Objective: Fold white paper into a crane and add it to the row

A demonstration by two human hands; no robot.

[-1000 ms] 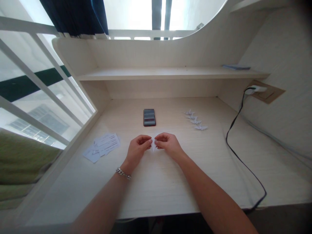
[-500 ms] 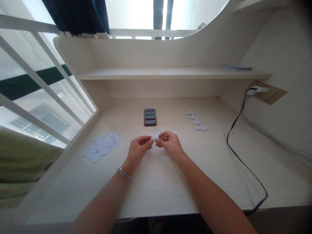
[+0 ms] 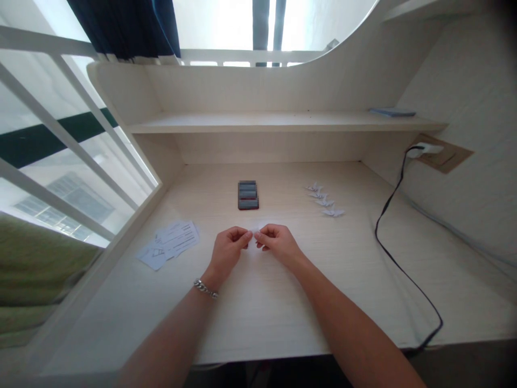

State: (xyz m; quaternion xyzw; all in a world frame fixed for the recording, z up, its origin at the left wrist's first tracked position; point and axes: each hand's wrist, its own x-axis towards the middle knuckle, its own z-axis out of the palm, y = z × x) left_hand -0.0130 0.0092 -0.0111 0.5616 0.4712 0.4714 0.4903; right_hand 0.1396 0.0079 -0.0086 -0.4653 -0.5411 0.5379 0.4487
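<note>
Above the middle of the desk, my left hand (image 3: 230, 247) and my right hand (image 3: 278, 242) meet almost fingertip to fingertip. Both pinch a small piece of white paper (image 3: 253, 233), most of which the fingers hide; its folds are too small to make out. A silver chain bracelet (image 3: 205, 288) circles my left wrist. To the right, several folded white paper cranes (image 3: 325, 202) stand in a slanting row. At the left lie several overlapping sheets of white paper (image 3: 176, 240) with dark printed or written lines.
Beyond my hands lies a dark rectangular object (image 3: 247, 195) with a blurred face. A black cable (image 3: 388, 253) runs from the wall socket (image 3: 442, 153) down across the right side of the desk (image 3: 258, 318). A shelf (image 3: 274, 121) spans the back; white railing bars (image 3: 68, 134) border the left.
My right hand has dipped slightly towards me and its fingers have drawn in closer around the paper. The left hand has hardly moved.
</note>
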